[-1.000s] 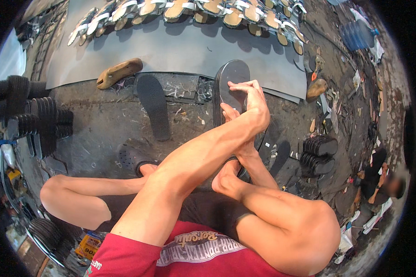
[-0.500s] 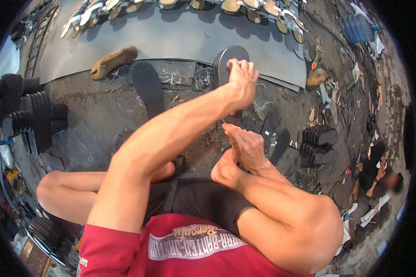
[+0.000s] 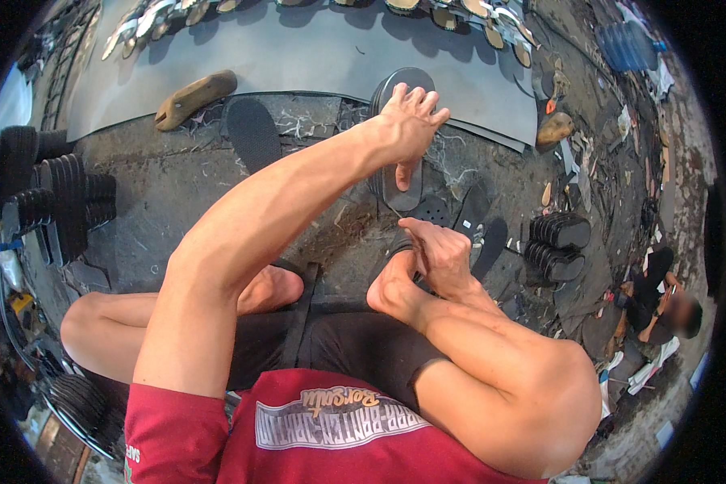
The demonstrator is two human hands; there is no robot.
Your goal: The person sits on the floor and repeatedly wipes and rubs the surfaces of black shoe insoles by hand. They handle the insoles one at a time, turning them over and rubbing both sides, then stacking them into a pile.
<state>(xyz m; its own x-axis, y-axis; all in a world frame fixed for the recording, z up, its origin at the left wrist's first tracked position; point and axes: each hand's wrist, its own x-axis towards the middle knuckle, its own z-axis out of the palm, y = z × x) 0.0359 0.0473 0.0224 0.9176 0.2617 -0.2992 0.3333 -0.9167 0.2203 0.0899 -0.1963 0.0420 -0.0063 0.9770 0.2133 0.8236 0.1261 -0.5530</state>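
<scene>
My left hand [image 3: 414, 129] lies spread over a stack of black shoe soles [image 3: 397, 78]. Its thumb presses on the near part of the top sole, and its fingers are apart. Just nearer to me, my right hand [image 3: 444, 252] is closed around a thin pointed tool [image 3: 397, 214]. Only the tool's slim tip shows, close to the near end of the stack; the fingers hide the rest. A dark perforated piece [image 3: 433, 211] and loose black soles [image 3: 490, 246] lie beside my right hand. Another black sole [image 3: 252, 133] lies left of the stack.
A grey sheet [image 3: 298, 68] spans the far side, with a row of sandals [image 3: 444, 18] along it. A wooden shoe last [image 3: 195, 98] rests on its near edge. Bundled black soles stand left [image 3: 64, 202] and right [image 3: 558, 246]. Another person [image 3: 657, 302] sits far right.
My left hand has shifted slightly left and nearer, its thumb now showing on the sole. My right hand has moved slightly right, still closed on the tool.
</scene>
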